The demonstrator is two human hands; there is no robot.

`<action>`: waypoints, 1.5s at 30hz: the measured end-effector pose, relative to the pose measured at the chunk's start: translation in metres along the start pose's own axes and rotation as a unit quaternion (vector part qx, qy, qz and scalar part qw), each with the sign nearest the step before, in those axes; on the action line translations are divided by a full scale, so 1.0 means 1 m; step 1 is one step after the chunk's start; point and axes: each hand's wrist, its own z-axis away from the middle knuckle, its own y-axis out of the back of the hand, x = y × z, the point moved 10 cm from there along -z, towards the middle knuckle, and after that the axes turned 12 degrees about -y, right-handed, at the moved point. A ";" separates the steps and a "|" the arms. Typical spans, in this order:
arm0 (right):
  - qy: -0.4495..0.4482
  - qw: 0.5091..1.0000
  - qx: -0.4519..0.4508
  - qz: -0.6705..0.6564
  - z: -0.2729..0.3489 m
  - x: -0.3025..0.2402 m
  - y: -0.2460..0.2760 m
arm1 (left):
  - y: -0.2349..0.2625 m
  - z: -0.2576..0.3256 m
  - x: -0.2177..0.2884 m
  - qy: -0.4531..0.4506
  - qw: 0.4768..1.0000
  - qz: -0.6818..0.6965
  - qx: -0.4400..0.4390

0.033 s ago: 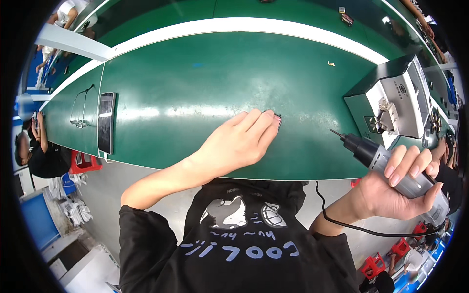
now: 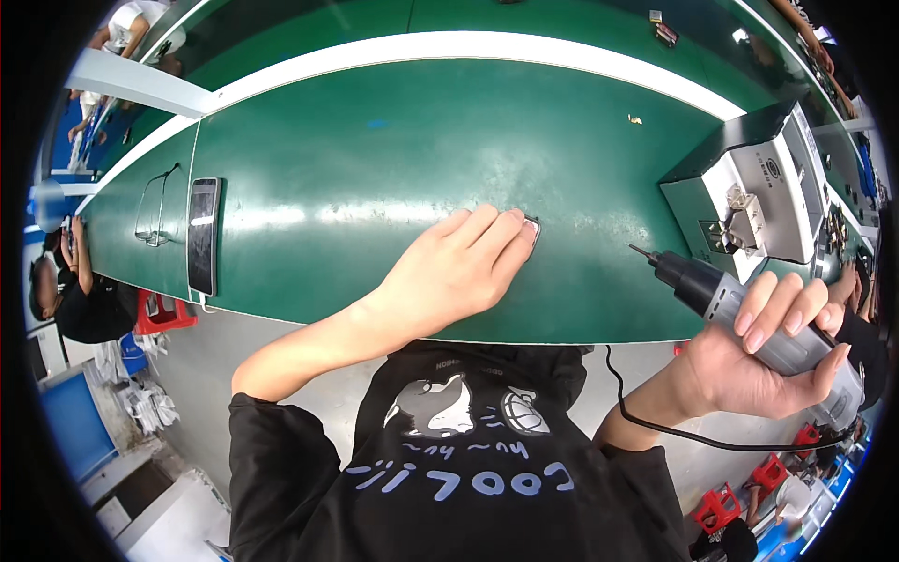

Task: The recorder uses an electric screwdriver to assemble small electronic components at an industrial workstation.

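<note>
My right hand (image 2: pixel 749 361) is wrapped round a grey electric screwdriver (image 2: pixel 785 348) with a black nose. Its thin bit points left over the table, apart from any other thing, and a black cord hangs from its rear. Near the middle of the green table (image 2: pixel 375 281), my left hand (image 2: pixel 459 262) is closed, fingertips pressed down on a small flat piece (image 2: pixel 534 228) with a pale face and dark rim. Most of that piece is hidden under the fingers, so its kind cannot be made out.
A box-shaped screw feeder (image 2: pixel 749 183) with a metal bracket stands at the right. At the left lie a phone (image 2: pixel 203 234) with a white cable and a thin wire frame (image 2: pixel 154 211). A white rail (image 2: pixel 468 49) runs along the far side. Other people sit at both sides.
The screwdriver has shifted very slightly to the left and away from me. The small piece shows a little more of its pale face beside my left fingertips.
</note>
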 end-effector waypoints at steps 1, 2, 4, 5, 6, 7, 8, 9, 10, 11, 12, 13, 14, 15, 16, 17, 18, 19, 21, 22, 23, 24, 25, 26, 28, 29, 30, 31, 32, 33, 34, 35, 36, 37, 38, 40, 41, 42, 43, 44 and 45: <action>-0.009 1.000 -0.012 -0.003 -0.001 0.006 -0.005 | -0.002 -0.001 0.001 -0.002 1.000 0.003 -0.002; -0.014 0.999 -0.031 -0.001 -0.001 0.010 -0.009 | -0.001 -0.001 0.001 0.005 1.000 0.009 0.010; -0.028 0.999 -0.038 -0.002 -0.001 0.021 -0.018 | -0.002 -0.001 0.000 0.016 0.999 0.016 0.022; -0.040 0.998 -0.045 -0.004 -0.001 0.027 -0.022 | 0.000 0.000 0.003 0.008 0.999 -0.009 0.044; -0.049 0.997 -0.061 -0.006 -0.002 0.033 -0.026 | 0.003 0.001 0.005 0.001 0.997 -0.034 0.067; -0.053 0.997 -0.062 -0.006 -0.003 0.037 -0.028 | 0.000 0.002 0.004 0.004 0.997 -0.032 0.066; -0.059 0.996 -0.071 -0.005 -0.002 0.044 -0.033 | 0.001 0.004 0.006 -0.012 0.996 -0.040 0.083; -0.065 0.995 -0.079 -0.005 -0.002 0.050 -0.036 | 0.002 0.005 0.009 -0.027 0.993 -0.048 0.100; -0.073 0.994 -0.084 -0.015 -0.001 0.055 -0.038 | -0.001 0.006 0.008 -0.023 0.994 -0.044 0.098; -0.078 0.993 -0.085 -0.013 0.000 0.059 -0.040 | -0.001 0.006 0.010 -0.031 0.992 -0.066 0.101; -0.085 0.993 -0.085 -0.008 0.001 0.063 -0.041 | 0.000 0.006 0.013 -0.038 0.990 -0.087 0.104; -0.092 0.992 -0.085 -0.003 0.001 0.067 -0.042 | -0.001 0.008 0.013 -0.034 0.990 -0.084 0.104; -0.095 0.991 -0.094 -0.006 0.002 0.071 -0.044 | 0.000 0.008 0.015 -0.036 0.990 -0.088 0.107; -0.099 0.991 -0.095 -0.004 0.002 0.074 -0.044 | 0.000 0.008 0.016 -0.039 0.989 -0.093 0.111; -0.102 0.989 -0.106 0.005 0.002 0.078 -0.046 | 0.000 0.009 0.015 -0.036 0.989 -0.090 0.111; -0.105 0.988 -0.117 0.016 0.003 0.081 -0.048 | 0.000 0.009 0.015 -0.044 0.988 -0.099 0.111; -0.112 0.986 -0.123 0.020 0.004 0.084 -0.049 | -0.001 0.009 0.017 -0.053 0.987 -0.107 0.112; -0.115 0.986 -0.122 0.023 0.005 0.086 -0.050 | 0.000 0.009 0.017 -0.051 0.987 -0.104 0.112; -0.121 0.983 -0.138 0.025 0.006 0.090 -0.054 | -0.001 0.009 0.016 -0.053 0.988 -0.093 0.111; -0.123 0.982 -0.138 0.026 0.005 0.091 -0.054 | -0.002 0.009 0.015 -0.052 0.988 -0.091 0.111; -0.128 0.981 -0.144 0.024 0.004 0.092 -0.054 | -0.001 0.010 0.016 -0.051 0.987 -0.096 0.121; -0.134 0.979 -0.151 0.022 0.004 0.093 -0.055 | 0.000 0.011 0.016 -0.050 0.985 -0.102 0.130; -0.136 0.979 -0.150 0.023 0.005 0.094 -0.055 | 0.000 0.011 0.016 -0.049 0.985 -0.100 0.130; -0.134 0.979 -0.154 0.022 0.005 0.094 -0.056 | 0.000 0.010 0.015 -0.048 0.986 -0.093 0.131; -0.134 0.978 -0.158 0.021 0.006 0.095 -0.057 | -0.001 0.010 0.014 -0.046 0.987 -0.086 0.131; -0.138 0.977 -0.163 0.017 0.006 0.096 -0.057 | -0.002 0.010 0.014 -0.043 0.986 -0.088 0.136; -0.142 0.975 -0.168 0.014 0.006 0.096 -0.058 | -0.002 0.010 0.014 -0.040 0.985 -0.091 0.141; -0.143 0.975 -0.168 0.014 0.007 0.097 -0.057 | -0.001 0.010 0.015 -0.040 0.985 -0.090 0.141; -0.142 0.975 -0.169 0.016 0.007 0.098 -0.057 | 0.000 0.010 0.014 -0.037 0.986 -0.086 0.136; -0.141 0.975 -0.169 0.018 0.007 0.098 -0.057 | -0.001 0.009 0.014 -0.035 0.987 -0.083 0.130; -0.141 0.975 -0.169 0.019 0.006 0.098 -0.056 | -0.002 0.009 0.014 -0.035 0.987 -0.082 0.131; -0.140 0.975 -0.171 0.019 0.006 0.099 -0.057 | -0.002 0.010 0.014 -0.036 0.987 -0.088 0.133; -0.140 0.975 -0.173 0.019 0.006 0.099 -0.057 | -0.002 0.010 0.015 -0.037 0.986 -0.093 0.135; -0.140 0.975 -0.173 0.019 0.006 0.099 -0.057 | -0.002 0.010 0.015 -0.036 0.986 -0.093 0.135; -0.140 0.975 -0.174 0.017 0.007 0.099 -0.058 | -0.001 0.010 0.015 -0.039 0.986 -0.091 0.133; -0.140 0.974 -0.176 0.016 0.006 0.100 -0.058 | -0.001 0.009 0.015 -0.042 0.986 -0.089 0.132; -0.140 0.974 -0.180 0.013 0.006 0.101 -0.059 | -0.001 0.009 0.015 -0.040 0.986 -0.093 0.131; -0.141 0.973 -0.184 0.010 0.007 0.101 -0.059 | -0.001 0.009 0.015 -0.038 0.986 -0.098 0.130; -0.140 0.973 -0.184 0.011 0.007 0.101 -0.059 | -0.001 0.008 0.016 -0.039 0.986 -0.097 0.131; -0.144 0.973 -0.178 0.011 0.007 0.104 -0.059 | -0.001 0.009 0.015 -0.032 0.987 -0.089 0.131; -0.148 0.974 -0.171 0.011 0.008 0.106 -0.058 | -0.001 0.010 0.013 -0.026 0.988 -0.081 0.130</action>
